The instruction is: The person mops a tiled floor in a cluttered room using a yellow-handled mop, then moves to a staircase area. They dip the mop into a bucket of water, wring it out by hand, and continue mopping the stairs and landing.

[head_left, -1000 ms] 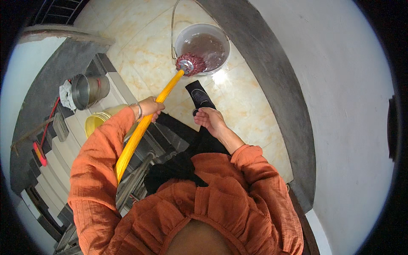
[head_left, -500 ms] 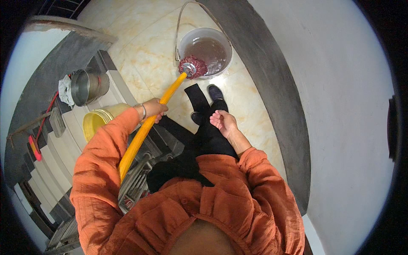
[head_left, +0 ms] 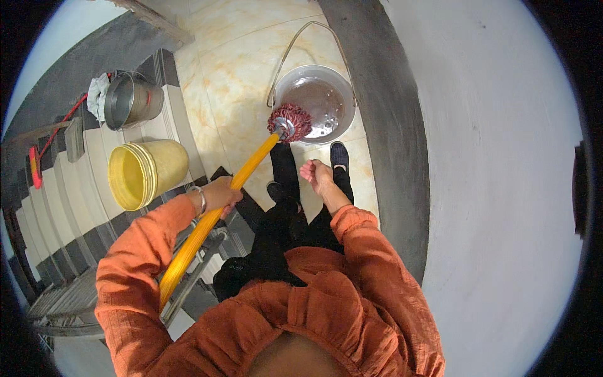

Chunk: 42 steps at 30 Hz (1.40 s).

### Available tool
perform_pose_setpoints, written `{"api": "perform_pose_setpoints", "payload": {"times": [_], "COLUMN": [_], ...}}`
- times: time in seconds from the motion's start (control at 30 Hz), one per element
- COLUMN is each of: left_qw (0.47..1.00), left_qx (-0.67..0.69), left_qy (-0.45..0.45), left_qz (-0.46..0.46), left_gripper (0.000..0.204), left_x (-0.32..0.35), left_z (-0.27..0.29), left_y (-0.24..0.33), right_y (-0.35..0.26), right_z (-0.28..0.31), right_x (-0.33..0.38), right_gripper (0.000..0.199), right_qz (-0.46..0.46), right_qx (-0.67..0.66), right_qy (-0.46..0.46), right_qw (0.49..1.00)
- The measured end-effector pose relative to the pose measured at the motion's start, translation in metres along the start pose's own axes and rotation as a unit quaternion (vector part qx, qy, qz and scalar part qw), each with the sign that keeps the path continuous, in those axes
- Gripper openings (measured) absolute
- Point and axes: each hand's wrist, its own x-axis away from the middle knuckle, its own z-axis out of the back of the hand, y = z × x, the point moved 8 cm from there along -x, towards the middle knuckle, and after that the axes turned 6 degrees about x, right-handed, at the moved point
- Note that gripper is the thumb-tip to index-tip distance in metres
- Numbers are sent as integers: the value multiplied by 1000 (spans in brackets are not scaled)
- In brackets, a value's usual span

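Observation:
My left hand (head_left: 219, 194), with a bracelet at the wrist, is closed around the yellow handle (head_left: 251, 164) of a mop. The handle runs from beside my left arm up to the dark red mop head (head_left: 289, 120). That head is at the near left rim of a round metal bucket (head_left: 353, 112), overlapping it from above; I cannot tell whether they touch. Murky, bubbly water (head_left: 317, 100) fills the bucket's inside, and its carrying handle (head_left: 294, 39) stands up. My right hand (head_left: 316, 175) hovers empty above my legs, its fingers loosely curled and apart.
Stairs (head_left: 69, 217) descend or rise at the left, holding stacked yellow buckets (head_left: 164, 164), a metal pail (head_left: 147, 103), a whitish cloth (head_left: 98, 94) and a red-handled tool (head_left: 36, 168). A white wall (head_left: 496, 163) with a dark grey base band (head_left: 399, 157) borders the right. My shoes stand on marbled tile (head_left: 220, 81).
The view has shifted, so the bucket sits lower and the yellow buckets show more fully. My feet appear farther apart. My left hand keeps its hold on the mop; the right remains empty.

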Motion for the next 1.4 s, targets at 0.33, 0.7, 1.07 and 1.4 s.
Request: {"api": "perform_pose_setpoints", "payload": {"times": [0.33, 0.7, 1.07, 1.4], "left_qw": [997, 967, 958, 932], "left_qx": [36, -194, -230, -287], "left_qy": [50, 161, 139, 174], "left_qz": [38, -25, 105, 139], "left_gripper": [6, 26, 27, 24], "left_x": [73, 104, 101, 99], "left_z": [-26, -23, -40, -47], "left_y": [50, 62, 27, 27], "right_y": [-92, -55, -78, -74], "right_z": [10, 7, -107, -134], "right_x": [-155, -302, -242, -217], "right_gripper": [33, 92, 65, 33], "right_qz": [197, -55, -169, -207], "right_qx": [421, 615, 269, 297], "right_qy": [52, -81, -186, -272], "right_qw": [884, 783, 930, 892]}}
